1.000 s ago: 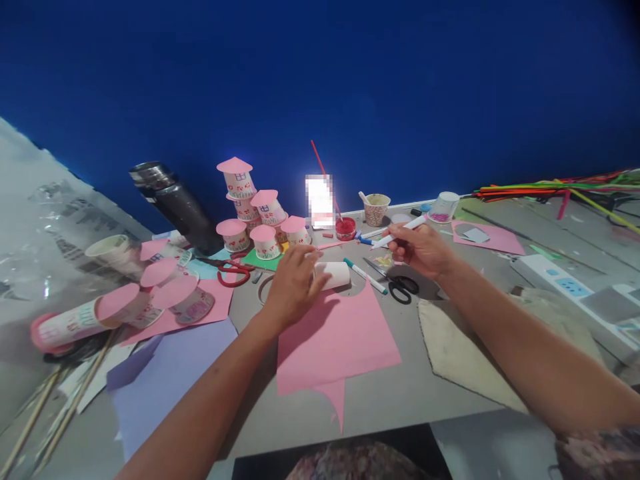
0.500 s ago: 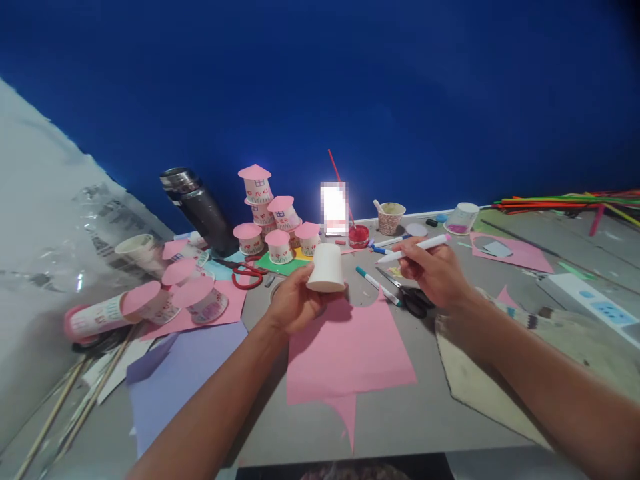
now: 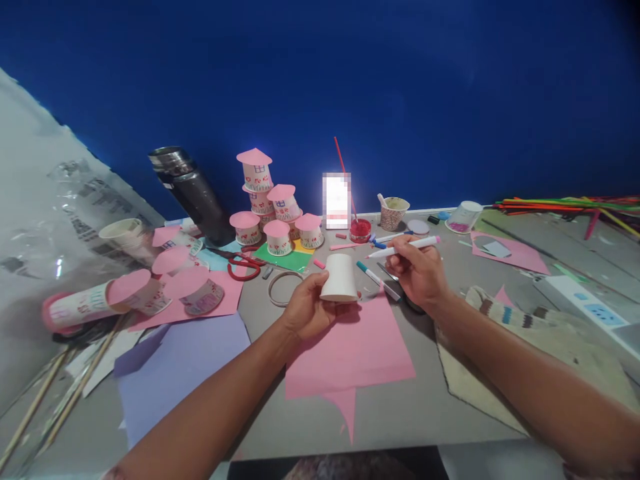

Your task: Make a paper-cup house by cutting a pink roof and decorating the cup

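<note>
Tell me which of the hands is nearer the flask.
Left. The left hand, holding the white cup, is in front of the flask and to its right; the right hand, holding a marker, is much farther right, beyond the white cup.

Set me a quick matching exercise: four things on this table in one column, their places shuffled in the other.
1. Plain cup
2. Marker
3. Flask
4. Red stick

A. Lower end in the red pot
B. In the right hand
C. Left of the cup tower
D. In the left hand

Pairs: 1-D, 2-B, 3-C, 4-A.
</note>
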Motion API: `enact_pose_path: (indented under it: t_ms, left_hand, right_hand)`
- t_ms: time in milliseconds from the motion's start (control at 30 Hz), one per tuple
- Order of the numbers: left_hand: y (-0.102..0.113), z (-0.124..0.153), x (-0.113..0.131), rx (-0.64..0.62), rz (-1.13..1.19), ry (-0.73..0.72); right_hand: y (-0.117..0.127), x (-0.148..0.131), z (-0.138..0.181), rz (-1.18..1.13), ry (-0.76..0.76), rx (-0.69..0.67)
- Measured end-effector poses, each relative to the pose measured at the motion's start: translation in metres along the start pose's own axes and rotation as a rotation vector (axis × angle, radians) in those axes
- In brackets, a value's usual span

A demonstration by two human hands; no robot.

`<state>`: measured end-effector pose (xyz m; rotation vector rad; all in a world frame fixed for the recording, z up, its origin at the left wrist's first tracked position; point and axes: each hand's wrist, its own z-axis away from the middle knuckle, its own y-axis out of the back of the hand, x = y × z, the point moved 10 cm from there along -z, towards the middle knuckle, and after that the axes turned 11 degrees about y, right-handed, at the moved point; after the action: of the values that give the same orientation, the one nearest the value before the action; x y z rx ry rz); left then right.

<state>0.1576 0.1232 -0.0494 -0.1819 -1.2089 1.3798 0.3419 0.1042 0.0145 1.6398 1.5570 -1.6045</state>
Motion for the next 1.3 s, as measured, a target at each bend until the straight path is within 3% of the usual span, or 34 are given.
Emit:
enact_pose_path:
  t_ms: [200,433,600,733,900,1100,1300]
  left_hand:
    - [-0.008,0.004,0.002,-0.014,-0.002,-0.052]
    - [0.000,0.000,0.001,0.022,-0.058,-0.024]
    - [0.003,0.001,0.004,0.043,-0.058,-0.023]
    - [0.001,0.005,0.006,0.043,-0.049,-0.038]
    - [0.002,0.005,0.002,0.067,0.003,-0.003]
    - [0.000,0.003,-0.001,0.044,0.051,0.008]
    - [-0.001,0.003,-0.007,0.004,0.081,0.026]
  right_hand:
    - [-0.007,0.016,0.002,-0.068,-0.081,0.031]
    - [-0.018,0.021,0.000,-0.187,-0.114,0.149]
    - [-0.024,0.004,-0.023,-0.221,-0.120,0.127]
    - [-0.008,-0.019,-0.030,-0.173,-0.047,0.101]
    - [0.024,-0.007,-0.008,-0.074,-0.050,0.176]
    - [0.012,-0.028,0.017,0.137,0.104,0.048]
    - [-0.022,-0.039,0.046,0.395,0.239,-0.211]
